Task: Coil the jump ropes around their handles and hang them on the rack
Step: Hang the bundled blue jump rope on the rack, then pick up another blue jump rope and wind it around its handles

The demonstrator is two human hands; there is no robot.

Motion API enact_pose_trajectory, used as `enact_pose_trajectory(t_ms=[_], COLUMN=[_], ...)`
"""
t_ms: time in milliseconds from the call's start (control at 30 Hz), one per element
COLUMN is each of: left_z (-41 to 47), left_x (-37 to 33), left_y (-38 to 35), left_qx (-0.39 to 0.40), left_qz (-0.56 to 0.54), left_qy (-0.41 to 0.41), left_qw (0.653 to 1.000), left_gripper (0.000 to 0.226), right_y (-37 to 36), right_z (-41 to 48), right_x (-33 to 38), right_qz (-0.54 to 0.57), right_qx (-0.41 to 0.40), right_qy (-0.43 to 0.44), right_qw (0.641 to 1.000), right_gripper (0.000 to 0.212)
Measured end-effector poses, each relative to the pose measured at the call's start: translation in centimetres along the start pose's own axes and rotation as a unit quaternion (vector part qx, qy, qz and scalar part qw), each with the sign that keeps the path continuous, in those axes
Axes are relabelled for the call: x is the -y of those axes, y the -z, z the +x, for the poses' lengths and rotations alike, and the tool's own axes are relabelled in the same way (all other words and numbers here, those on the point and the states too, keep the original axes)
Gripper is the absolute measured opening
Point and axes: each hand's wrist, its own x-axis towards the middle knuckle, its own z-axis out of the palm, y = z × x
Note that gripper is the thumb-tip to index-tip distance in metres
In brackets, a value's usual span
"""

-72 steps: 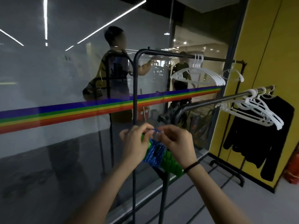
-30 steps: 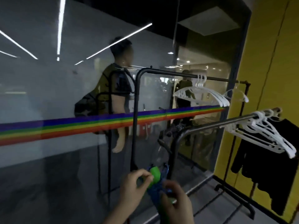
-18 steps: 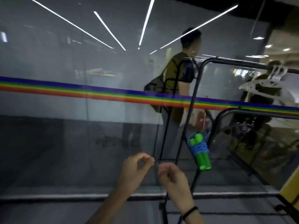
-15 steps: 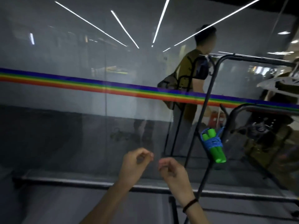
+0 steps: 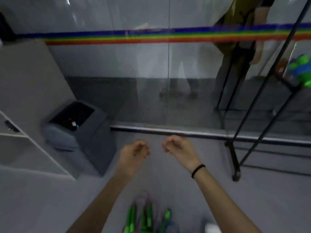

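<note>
Now the coiled jump rope with bright green handles and blue cord (image 5: 301,71) hangs on the black metal rack (image 5: 262,91) at the right edge of view, released since a second ago when both hands were wrapped around it. Loose green-handled jump ropes (image 5: 146,219) lie in a tangle on the grey floor (image 5: 252,199), at the bottom edge. Above them the left hand (image 5: 134,153) and right hand (image 5: 176,146) hover loosely curled, holding nothing. One rope looks finished; the pile is likely next.
</note>
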Motion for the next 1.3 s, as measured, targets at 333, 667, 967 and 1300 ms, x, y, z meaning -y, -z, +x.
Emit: enact_pose_trajectory(t_ms=[333, 667, 967, 1300], left_z=[-11.5, -18.7, -21.9, -22.5], left_x=[13.1, 46.6, 63.8, 65.6], left_y=[3.4, -10.4, -16.6, -16.4], left_qx=[0.005, -0.016, -0.032, -0.021], left_qz=[-0.031, -0.089, -0.088, -0.067], left_qy=[0.103, 0.070, 0.061, 0.103], left_qw=[0.994, 0.993, 0.994, 0.992], left_gripper=[0.026, 0.025, 0.012, 0.016], right_y=[-10.9, -23.1, -27.7, -28.3], right_z=[-4.9, -4.6, -3.2, -3.7], right_x=[-14.1, -57.9, -80.4, -85.6], right_qz=[-0.034, -0.263, -0.321, -0.292], right_qx=[0.118, 0.155, 0.032, -0.016], right_qy=[-0.234, -0.281, -0.320, -0.501], right_qw=[0.965, 0.910, 0.891, 0.815], right_gripper=[0.010, 0.005, 0.035, 0.090])
